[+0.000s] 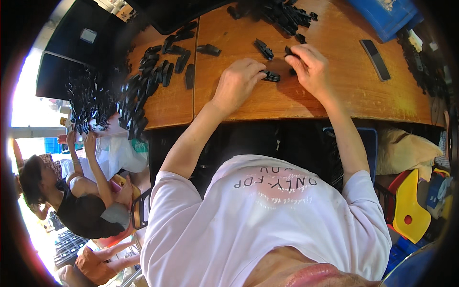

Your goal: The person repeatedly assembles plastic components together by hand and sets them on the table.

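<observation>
My left hand [238, 82] is over the wooden table [215, 103], its fingertips closed on one end of a long black plastic piece [272, 76]. To the right, my right hand [310, 69] pinches a small black part [288, 50] between thumb and fingers. Another dark bit shows under the right hand, mostly hidden by it. Just beyond both hands lies a loose black plastic piece [263, 49] with a slim, clip-like shape. A further one [209, 49] rests beyond my left hand.
Many similar black pieces [148, 79] are heaped at the left, with another pile [287, 16] at the far side. A phone [375, 60] lies at right, near a blue bin [389, 16]. A co-worker [81, 201] sits at left beside more black parts [88, 98].
</observation>
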`<state>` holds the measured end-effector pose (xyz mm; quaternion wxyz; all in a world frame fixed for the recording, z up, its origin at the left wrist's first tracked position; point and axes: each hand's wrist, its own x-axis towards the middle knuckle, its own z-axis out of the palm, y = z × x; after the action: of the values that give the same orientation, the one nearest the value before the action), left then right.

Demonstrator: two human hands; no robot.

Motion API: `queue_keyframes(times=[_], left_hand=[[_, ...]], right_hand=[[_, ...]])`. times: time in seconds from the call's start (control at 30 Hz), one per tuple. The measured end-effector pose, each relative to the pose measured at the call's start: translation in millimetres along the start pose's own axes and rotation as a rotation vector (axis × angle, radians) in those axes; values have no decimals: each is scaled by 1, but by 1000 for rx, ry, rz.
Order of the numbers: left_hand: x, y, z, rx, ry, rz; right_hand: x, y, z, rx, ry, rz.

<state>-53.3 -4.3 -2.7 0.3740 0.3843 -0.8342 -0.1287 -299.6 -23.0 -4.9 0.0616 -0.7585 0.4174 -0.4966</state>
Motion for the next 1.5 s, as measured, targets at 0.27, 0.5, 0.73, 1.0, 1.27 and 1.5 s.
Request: queue_keyframes(times=[0.27,0.5,0.73,1.0,1.27,1.5], left_hand=[[-9,-5,1,-48,31,34],[-6,-8,-4,-134,-60,20],[-7,-4,-16,-142,-21,-65],[39,-20,-25,188,152,-44],[69,-30,16,241,-207,-145],[-2,9,-2,189,-43,-22]], right_hand=[[-20,-41,-8,-130,-344,-120],[-23,-40,-6,-97,-308,-159],[-20,-41,20,-126,-271,-256],[-24,-2,-33,-333,-315,-73],[-26,2,-29,-117,-371,133],[-33,-6,-35,-177,-236,43]])
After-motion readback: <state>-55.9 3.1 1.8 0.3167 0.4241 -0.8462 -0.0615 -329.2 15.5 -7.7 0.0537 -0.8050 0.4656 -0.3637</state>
